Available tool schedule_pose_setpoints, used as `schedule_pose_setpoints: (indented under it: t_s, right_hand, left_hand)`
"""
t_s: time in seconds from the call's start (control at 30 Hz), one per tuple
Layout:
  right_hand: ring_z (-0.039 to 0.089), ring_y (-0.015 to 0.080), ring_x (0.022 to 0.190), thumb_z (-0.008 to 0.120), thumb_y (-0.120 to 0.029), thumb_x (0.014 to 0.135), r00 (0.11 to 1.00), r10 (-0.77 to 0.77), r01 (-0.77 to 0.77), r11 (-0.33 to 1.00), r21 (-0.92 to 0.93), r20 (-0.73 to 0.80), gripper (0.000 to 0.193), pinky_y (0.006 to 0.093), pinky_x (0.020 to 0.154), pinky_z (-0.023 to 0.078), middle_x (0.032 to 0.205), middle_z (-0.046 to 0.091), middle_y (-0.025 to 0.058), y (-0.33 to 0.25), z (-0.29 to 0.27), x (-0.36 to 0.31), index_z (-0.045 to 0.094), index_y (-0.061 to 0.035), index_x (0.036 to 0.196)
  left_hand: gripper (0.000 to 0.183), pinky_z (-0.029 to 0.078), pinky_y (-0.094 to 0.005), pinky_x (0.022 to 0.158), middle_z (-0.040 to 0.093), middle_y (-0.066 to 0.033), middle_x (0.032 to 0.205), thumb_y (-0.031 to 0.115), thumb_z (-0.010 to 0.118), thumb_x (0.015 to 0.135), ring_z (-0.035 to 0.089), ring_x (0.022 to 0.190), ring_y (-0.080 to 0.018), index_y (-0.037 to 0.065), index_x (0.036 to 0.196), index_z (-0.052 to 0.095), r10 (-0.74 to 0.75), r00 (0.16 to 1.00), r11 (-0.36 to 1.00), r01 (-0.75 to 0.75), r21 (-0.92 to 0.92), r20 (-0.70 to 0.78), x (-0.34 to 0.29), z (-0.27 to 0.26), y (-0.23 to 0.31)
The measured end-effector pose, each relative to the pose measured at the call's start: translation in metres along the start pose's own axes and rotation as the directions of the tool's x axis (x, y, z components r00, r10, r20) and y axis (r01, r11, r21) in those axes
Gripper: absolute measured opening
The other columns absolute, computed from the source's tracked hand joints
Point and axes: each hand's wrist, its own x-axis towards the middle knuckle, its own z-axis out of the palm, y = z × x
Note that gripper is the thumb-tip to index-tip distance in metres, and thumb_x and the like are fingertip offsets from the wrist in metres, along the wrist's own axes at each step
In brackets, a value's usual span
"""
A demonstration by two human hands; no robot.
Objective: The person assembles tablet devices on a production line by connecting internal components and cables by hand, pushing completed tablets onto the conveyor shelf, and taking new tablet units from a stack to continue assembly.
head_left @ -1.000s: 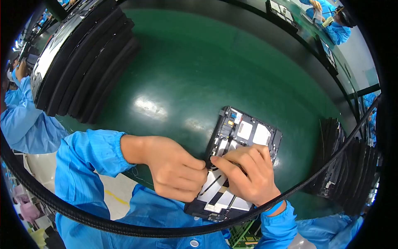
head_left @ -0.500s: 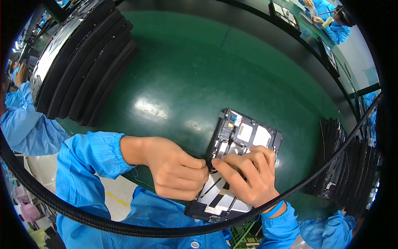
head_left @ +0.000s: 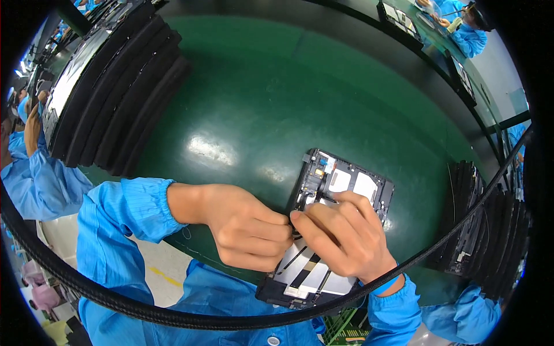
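Note:
An opened tablet-like device (head_left: 346,183) lies on the green table, its silver inner plates, black strips and small board parts exposed. At its left edge my left hand (head_left: 251,230) is closed with the fingertips pinched together. What it holds there is hidden by the fingers. My right hand (head_left: 349,233) rests over the middle of the device, its thumb and fingers curled and closed. Its thumb tip meets the left hand's fingertips, and a bit of dark cable shows just below them. Whatever sits between the right fingers is too small to name.
Black trays (head_left: 115,98) are stacked at the left, and another dark stack (head_left: 479,225) stands at the right. A thick black braided cable (head_left: 231,323) arcs across the near side. More devices (head_left: 399,22) lie along the far ledge. Co-workers in blue sleeves (head_left: 43,179) sit around.
My right hand has shifted slightly up, its fingers curling farther over the device. My left hand has barely moved. At the far left, a co-worker's hand has risen beside the stack.

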Motion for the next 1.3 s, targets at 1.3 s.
schedule_pose_setpoints:
  t_s: [1.3]
  right_hand:
    - [0.076,0.0174,0.088,0.083,0.007,0.088,0.828,0.558,-0.471,0.639,0.608,0.054,0.032,0.0297,0.076,0.059,0.097,0.083,0.0082,0.02,0.006,0.003,0.079,-0.0032,0.119]
  left_hand:
    - [0.013,0.062,-0.036,0.071,0.071,-0.0178,0.085,0.006,0.073,0.083,0.071,0.076,-0.0273,-0.004,0.077,0.067,0.002,1.0,0.99,-0.006,0.14,0.028,0.0,-0.009,-0.041]
